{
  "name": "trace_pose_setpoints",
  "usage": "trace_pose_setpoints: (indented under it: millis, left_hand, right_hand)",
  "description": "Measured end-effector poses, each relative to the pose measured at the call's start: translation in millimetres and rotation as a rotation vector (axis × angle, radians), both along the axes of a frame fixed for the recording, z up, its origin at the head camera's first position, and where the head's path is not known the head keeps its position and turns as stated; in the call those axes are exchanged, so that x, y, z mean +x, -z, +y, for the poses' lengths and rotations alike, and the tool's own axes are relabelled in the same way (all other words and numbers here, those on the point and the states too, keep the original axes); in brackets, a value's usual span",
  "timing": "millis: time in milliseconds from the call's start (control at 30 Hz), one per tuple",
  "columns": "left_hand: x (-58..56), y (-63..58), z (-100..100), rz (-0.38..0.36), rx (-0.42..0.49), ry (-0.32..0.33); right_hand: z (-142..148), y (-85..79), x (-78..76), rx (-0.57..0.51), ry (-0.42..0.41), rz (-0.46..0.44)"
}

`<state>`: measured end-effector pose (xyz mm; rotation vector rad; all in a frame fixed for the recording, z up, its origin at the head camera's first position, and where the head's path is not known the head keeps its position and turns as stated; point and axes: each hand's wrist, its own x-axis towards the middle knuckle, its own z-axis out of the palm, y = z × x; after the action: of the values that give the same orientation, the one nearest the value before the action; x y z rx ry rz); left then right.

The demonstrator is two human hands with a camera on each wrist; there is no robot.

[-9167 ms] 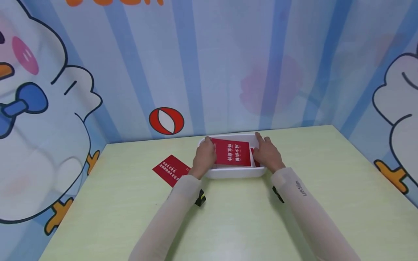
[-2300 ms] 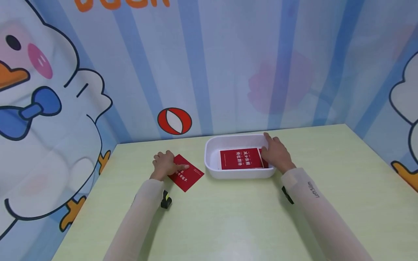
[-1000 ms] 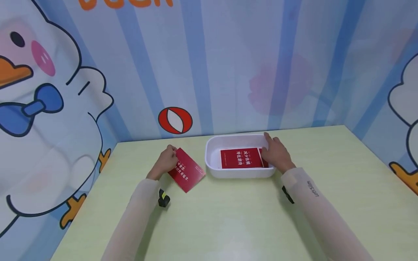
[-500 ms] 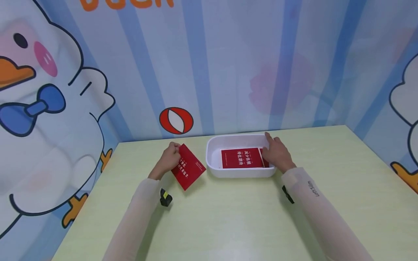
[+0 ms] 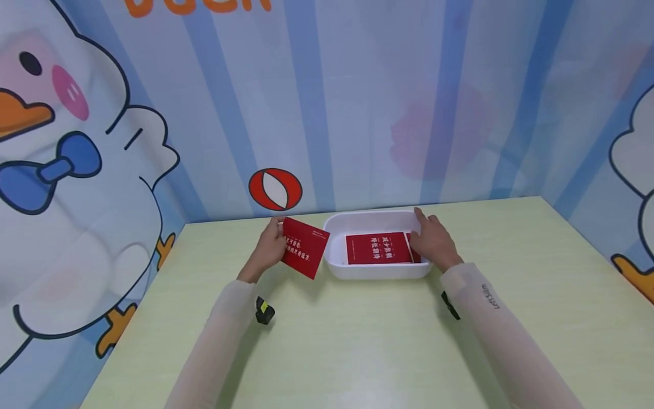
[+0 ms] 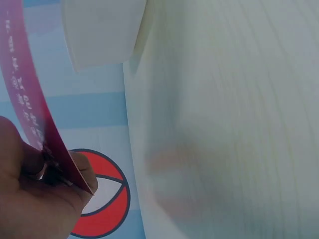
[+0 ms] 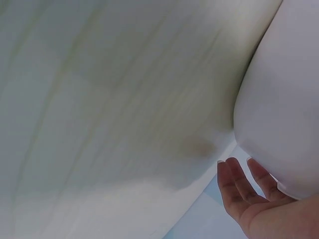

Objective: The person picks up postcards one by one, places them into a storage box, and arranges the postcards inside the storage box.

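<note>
My left hand (image 5: 268, 247) pinches a red card (image 5: 304, 247) with white lettering by its left edge. It is tilted above the table, its right corner close to the left end of a white plastic tray (image 5: 378, 272). In the left wrist view the card (image 6: 30, 84) bends slightly between thumb and fingers. More red cards (image 5: 375, 248) lie inside the tray toward its right side. At the right end, my right hand (image 5: 433, 241) grips the tray's rim, thumb side inward; in the right wrist view several fingers (image 7: 232, 184) show outside the wall, and the thumb is hidden.
The pale table (image 5: 357, 341) runs back to a striped blue backdrop (image 5: 352, 113), which stands right behind the tray. Printed cartoon figures and a red-and-white ball (image 5: 276, 189) decorate it. A black wrist strap (image 5: 264, 311) hangs below the left sleeve.
My left hand has picked the red card up off the table, turned it and brought it right toward the tray. Earlier that hand left the tray. The right hand stays at the tray's right end.
</note>
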<state>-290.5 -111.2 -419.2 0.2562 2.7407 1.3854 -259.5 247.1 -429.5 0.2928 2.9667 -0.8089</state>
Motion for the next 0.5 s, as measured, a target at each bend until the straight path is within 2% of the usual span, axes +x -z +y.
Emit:
trace_pose_setpoints:
  millis: [367, 500]
  left_hand:
    - [-0.8, -4.5, 23, -0.05, 0.048, -0.007]
    - [1.0, -6.3, 28, -0.044, 0.053, 0.001]
  right_hand:
    - [2, 0.9, 0.0, -0.006, -0.004, -0.006]
    - [2, 0.5, -0.8, -0.008, -0.002, 0.001]
